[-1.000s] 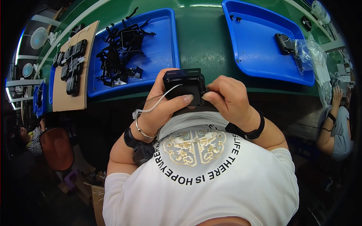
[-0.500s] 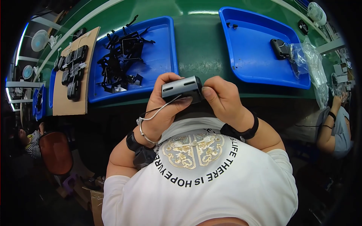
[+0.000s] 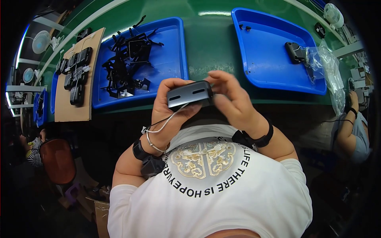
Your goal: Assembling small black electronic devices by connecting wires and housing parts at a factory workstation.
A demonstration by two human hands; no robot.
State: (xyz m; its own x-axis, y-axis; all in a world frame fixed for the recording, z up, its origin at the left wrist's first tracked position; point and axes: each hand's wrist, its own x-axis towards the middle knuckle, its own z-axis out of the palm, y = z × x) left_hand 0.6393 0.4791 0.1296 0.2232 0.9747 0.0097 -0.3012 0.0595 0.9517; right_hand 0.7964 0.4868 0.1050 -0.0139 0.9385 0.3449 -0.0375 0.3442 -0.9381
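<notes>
My left hand (image 3: 163, 110) is closed around a dark grey box-shaped device (image 3: 189, 95) with two black slots in its face. A thin white cable (image 3: 168, 119) trails from it over my left wrist. At the device's right end is my right hand (image 3: 238, 104), its thumb and fingers apart and blurred by motion. Nothing shows between those fingers, and whether a fingertip touches the device I cannot tell.
A blue tray (image 3: 183, 51) at the left holds several black brackets (image 3: 129, 55). Beside it, similar black devices (image 3: 77, 93) lie on a cardboard sheet (image 3: 73, 115). Another blue tray (image 3: 262, 81) at the right holds a black device (image 3: 294, 52). Plastic bags (image 3: 331, 75) lie over its edge.
My right hand's fingers have spread apart from a pinch at the device's right end. The device has turned slightly in my left hand and shifted a little left.
</notes>
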